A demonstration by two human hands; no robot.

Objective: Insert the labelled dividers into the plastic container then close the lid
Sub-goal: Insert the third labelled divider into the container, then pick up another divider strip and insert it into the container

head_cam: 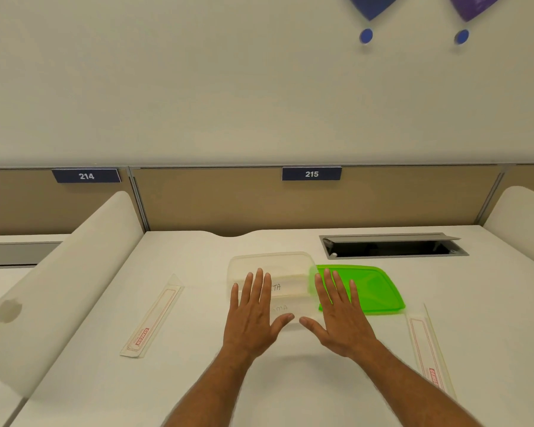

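White desk, numbered partition behind; two hands over a box.

Both the left hand (253,315) and right hand (339,315) hover flat, fingers spread, holding nothing; the clear container (272,266) sits just beyond them, long axis left-right; lettered dividers (285,295) show between the hands; the green lid (373,288) lies touching its right side, nearer the right hand.

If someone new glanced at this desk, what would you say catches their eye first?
Most likely the bright green lid, lying flat on the white desk just right of the clear plastic container. Next come the two bare hands, left hand and right hand, spread open with palms down in front of the container. Handwritten letters on the dividers show between them.
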